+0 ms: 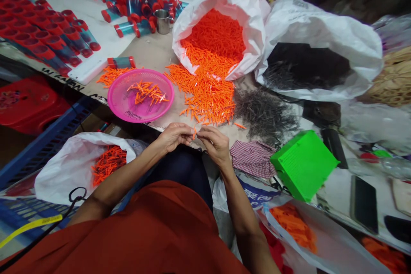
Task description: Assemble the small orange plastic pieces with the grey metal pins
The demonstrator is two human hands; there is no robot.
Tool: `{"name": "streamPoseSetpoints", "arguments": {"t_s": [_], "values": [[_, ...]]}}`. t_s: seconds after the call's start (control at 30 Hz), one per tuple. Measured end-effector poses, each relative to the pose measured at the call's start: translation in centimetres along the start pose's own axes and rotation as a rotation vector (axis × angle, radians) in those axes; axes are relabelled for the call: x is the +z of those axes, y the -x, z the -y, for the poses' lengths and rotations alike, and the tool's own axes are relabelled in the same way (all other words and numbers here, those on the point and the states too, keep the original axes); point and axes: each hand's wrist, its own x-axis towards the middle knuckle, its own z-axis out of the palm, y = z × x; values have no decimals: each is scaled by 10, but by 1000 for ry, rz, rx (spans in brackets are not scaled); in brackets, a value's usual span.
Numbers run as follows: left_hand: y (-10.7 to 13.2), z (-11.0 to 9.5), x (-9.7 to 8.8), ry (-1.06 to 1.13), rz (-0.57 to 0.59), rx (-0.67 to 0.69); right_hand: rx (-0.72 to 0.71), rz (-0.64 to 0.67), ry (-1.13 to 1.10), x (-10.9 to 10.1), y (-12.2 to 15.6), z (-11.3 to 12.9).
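Note:
My left hand (173,137) and my right hand (215,145) meet in front of me above the table's near edge. Their fingertips pinch a small orange plastic piece (194,132) from both sides. Just beyond the fingers, a loose heap of similar orange pieces (205,98) spills across the table from a white sack (257,38) full of them. A pink plastic dish (150,113) holding a few orange pieces sits beyond my left hand. By my left elbow, a white bag (64,171) holds more orange pieces.
A heap of grey spiky pieces (265,115) lies right of the orange heap, next to a checked cloth (252,158) and a green plastic crate (303,165). Red-capped tubes (135,8) and a steel cup (162,21) stand beyond the dish. A dark-filled white bag (305,64) sits far right.

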Motion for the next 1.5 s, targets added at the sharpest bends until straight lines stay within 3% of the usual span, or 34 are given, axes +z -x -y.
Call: {"name": "streamPoseSetpoints", "arguments": {"t_s": [0.23, 0.77, 1.2, 1.37, 1.5], "values": [[2, -2, -1, -40, -14, 79, -2, -139, 129, 12, 7, 3], [6, 5, 1, -57, -51, 228, 43, -257, 166, 24, 10, 6], [9, 5, 9, -21, -42, 240, 151, -321, 78, 28, 6, 10], [6, -7, 6, 95, -68, 256, 212, -316, -11, 27, 2, 15], [5, -18, 3, 59, -55, 246, 313, -346, -138, 25, -1, 15]]}}
